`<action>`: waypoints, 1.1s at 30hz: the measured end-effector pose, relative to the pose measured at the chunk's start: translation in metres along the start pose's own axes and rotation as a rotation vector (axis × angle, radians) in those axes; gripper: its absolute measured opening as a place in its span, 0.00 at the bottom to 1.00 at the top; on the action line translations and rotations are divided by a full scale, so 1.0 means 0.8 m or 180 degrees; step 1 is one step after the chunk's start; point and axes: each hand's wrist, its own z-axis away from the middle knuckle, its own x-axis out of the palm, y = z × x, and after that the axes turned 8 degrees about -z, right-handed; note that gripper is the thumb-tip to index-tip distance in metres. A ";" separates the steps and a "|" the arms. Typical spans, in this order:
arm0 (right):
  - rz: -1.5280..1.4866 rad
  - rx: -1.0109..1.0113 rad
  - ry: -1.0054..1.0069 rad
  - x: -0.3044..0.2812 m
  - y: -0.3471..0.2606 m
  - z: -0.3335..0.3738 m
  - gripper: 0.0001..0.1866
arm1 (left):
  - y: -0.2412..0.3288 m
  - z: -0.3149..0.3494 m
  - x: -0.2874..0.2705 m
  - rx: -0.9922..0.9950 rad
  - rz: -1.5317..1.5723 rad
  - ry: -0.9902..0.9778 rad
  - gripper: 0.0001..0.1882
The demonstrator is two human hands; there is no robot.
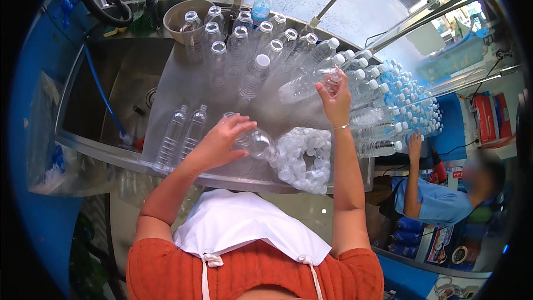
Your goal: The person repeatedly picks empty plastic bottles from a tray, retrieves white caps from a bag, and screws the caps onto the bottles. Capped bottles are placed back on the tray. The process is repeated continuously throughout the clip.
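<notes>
My left hand [223,140] is curved around a clear plastic bottle [261,144] low over the steel counter, thumb on one side and fingers on the other. Farther right, my right hand [336,99] pinches the top end of another clear bottle [300,89], which slants to the left; whether a cap is under the fingers is hidden. Between my forearms sits a clear bag of white caps [303,158], close to the counter's near edge. Uncapped bottles [219,66] stand upright beyond my hands, with one white-capped bottle [256,75] in front of them.
At left is a steel sink [105,55] with a blue hose [100,80]. Two bottles [172,133] lie beside it. A brown bowl [176,15] stands at the back. Many capped bottles [408,91] crowd the right, where a person in a blue shirt [447,197] reaches in.
</notes>
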 end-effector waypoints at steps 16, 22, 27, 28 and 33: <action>-0.3135 0.2071 -0.0285 -0.003 0.034 0.035 0.25 | 0.008 0.016 -0.038 -0.1056 0.1040 0.0983 0.42; 0.0898 -0.0043 0.0106 0.017 0.007 0.021 0.37 | 0.016 -0.002 -0.017 -0.0995 0.1239 0.0704 0.37; 0.1052 -0.0572 0.0559 0.036 0.016 0.020 0.41 | 0.035 -0.039 0.025 -0.0982 0.1564 0.0278 0.34; 0.1101 -0.0727 0.0743 0.034 0.012 0.026 0.41 | 0.041 -0.048 0.037 -0.0920 0.1514 0.0218 0.34; -0.0898 -0.0217 0.0162 -0.035 -0.023 0.094 0.38 | 0.077 -0.120 0.119 -0.0215 0.2029 -0.0014 0.28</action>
